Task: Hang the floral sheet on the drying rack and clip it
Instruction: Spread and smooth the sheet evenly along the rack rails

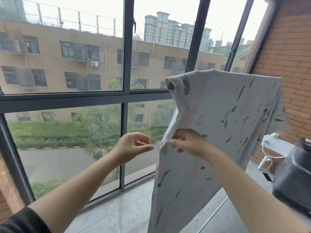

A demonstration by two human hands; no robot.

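The floral sheet [217, 115], pale grey with green leaves and faint pink flowers, hangs draped over a top bar that the cloth hides. My right hand [186, 142] pinches the sheet's left edge about halfway down. My left hand [134, 147] hovers just left of that edge, fingers loosely curled and apart, holding nothing and not touching the cloth. A thin white rod [213, 216] of the rack shows low beside the sheet. No clip is visible.
A large dark-framed window [126, 96] runs behind the sheet. A brick wall [289, 52] stands at the right, with a white ledge [276, 145] and a dark blurred object [296, 179] in front of it. Grey tiled floor [121, 209] lies below.
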